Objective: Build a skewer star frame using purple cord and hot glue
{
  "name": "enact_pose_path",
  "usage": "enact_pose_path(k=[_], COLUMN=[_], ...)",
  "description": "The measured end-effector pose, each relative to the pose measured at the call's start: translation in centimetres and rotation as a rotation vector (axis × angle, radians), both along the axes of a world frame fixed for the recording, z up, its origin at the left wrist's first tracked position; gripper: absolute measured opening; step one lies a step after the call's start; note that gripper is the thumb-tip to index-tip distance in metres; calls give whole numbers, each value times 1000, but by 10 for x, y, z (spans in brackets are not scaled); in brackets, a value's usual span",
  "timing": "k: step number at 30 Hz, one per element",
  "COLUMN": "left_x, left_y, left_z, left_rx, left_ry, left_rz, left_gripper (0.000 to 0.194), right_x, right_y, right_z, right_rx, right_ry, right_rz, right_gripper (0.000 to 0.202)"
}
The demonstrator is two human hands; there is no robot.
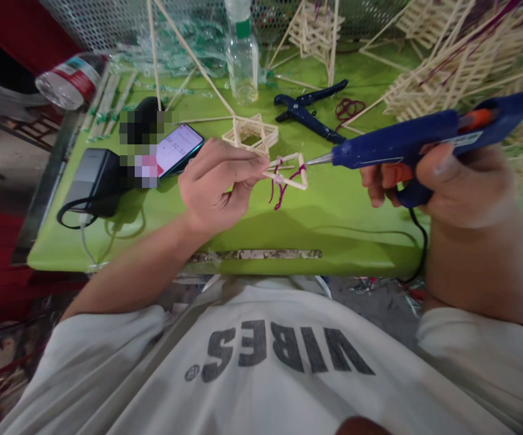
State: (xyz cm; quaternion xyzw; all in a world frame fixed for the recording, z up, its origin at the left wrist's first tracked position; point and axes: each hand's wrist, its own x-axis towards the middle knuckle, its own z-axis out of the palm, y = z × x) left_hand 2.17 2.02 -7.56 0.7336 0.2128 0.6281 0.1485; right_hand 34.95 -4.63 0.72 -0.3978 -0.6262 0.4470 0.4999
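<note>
My left hand (220,184) pinches one end of a small wooden-stick frame (295,183) above the green table. Purple string (281,192) is tied around the frame's sticks and dangles below. My right hand (461,181) is wrapped around the handle of a blue hot glue gun (392,142). Its metal nozzle points left and is at, or very close to, the frame's right corner. Just behind my left hand lies a star-shaped stack of sticks (253,134), with long sticks rising from it.
Blue cutters (309,109) and a purple string coil (350,109) lie behind the frame. A phone (180,150) and black power adapter (95,181) are on the left. A clear bottle (242,60) stands at the back. Stick structures (451,72) fill the right; a cord (419,232) hangs over the edge.
</note>
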Motion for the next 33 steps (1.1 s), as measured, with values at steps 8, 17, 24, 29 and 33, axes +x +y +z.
enact_pose_path(k=[8,17,24,29,33], left_x=[9,-6,-3,-4,-4], left_y=[-5,10,11,12,13], left_z=[11,-11,-9,-9,-10], left_rx=[200,-59,-33,14,-18], left_ry=[-14,52,46,74,103], left_rz=[30,35,31,61,61], left_gripper=[10,36,34,39,38], right_x=[-3,2,-1,-2,-2], right_y=[3,4,2,1,2], right_z=[-1,-6,-5,-6,-6], right_rx=[14,-42,-62,-81,-49], right_ry=[47,105,128,129,93], right_rz=[-10,1,-6,-34,-38], right_gripper=[52,50,47,48,50])
